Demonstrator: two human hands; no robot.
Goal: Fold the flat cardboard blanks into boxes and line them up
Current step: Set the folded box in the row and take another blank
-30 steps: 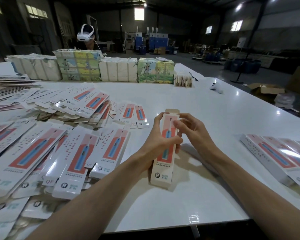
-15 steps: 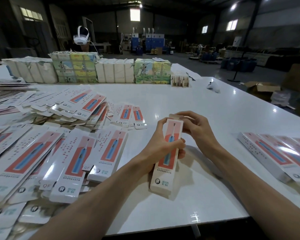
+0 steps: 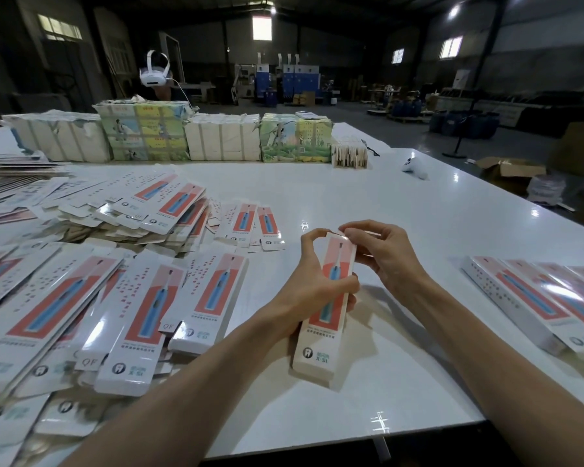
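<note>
A long white box (image 3: 317, 345) printed with a blue toothbrush on red stands tilted on the white table (image 3: 402, 230), its lower end touching the surface. My left hand (image 3: 314, 284) grips it round the middle, thumb across the front. My right hand (image 3: 381, 254) pinches the box's top end, where the flap lies down. A heap of flat blanks (image 3: 91, 298) of the same print covers the table's left side. Folded boxes (image 3: 536, 298) lie side by side in a row at the right edge.
Wrapped paper bundles (image 3: 223, 139) and a small stack of wooden pieces (image 3: 349, 156) line the far side. A white controller (image 3: 415, 168) lies beyond. A person wearing a white headset (image 3: 154, 74) stands behind the bundles. Cardboard cartons (image 3: 509, 168) sit on the floor at right.
The brown top flap that stuck up a second ago now lies folded down. My right hand moved from the box's side to its top end. My left hand kept its grip.
</note>
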